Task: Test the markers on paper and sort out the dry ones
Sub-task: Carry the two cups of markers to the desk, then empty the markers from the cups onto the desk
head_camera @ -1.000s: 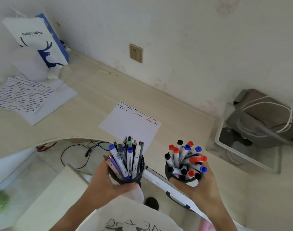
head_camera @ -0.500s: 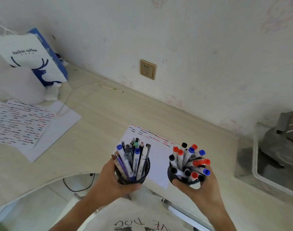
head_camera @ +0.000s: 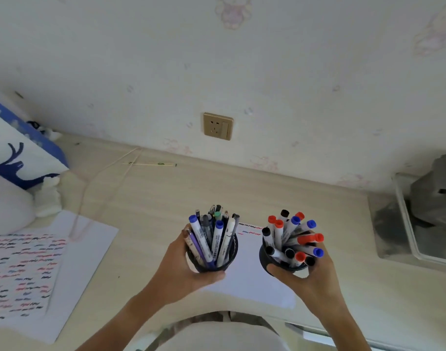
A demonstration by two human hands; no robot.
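My left hand [head_camera: 184, 272] grips a black pen cup [head_camera: 230, 252] packed with several pens and blue-capped markers [head_camera: 211, 236]. In my right hand [head_camera: 308, 277] is a second black cup [head_camera: 263, 257] holding several white markers with red, blue and black caps [head_camera: 293, 239]. Both cups hang above a white sheet of paper [head_camera: 252, 277] on the desk. A few short red and blue test scribbles [head_camera: 249, 229] mark the sheet's far edge.
A stack of paper covered in scribbles [head_camera: 26, 269] lies at the left. A blue and white paper bag [head_camera: 16, 158] stands at the far left. A clear tray with a grey bag [head_camera: 424, 219] sits at the right. A wall socket [head_camera: 218, 125] is behind the light wooden desk [head_camera: 166, 193].
The view has moved forward to the desk. Both hands have carried the cups over the white sheet, and the cups are a little farther apart.
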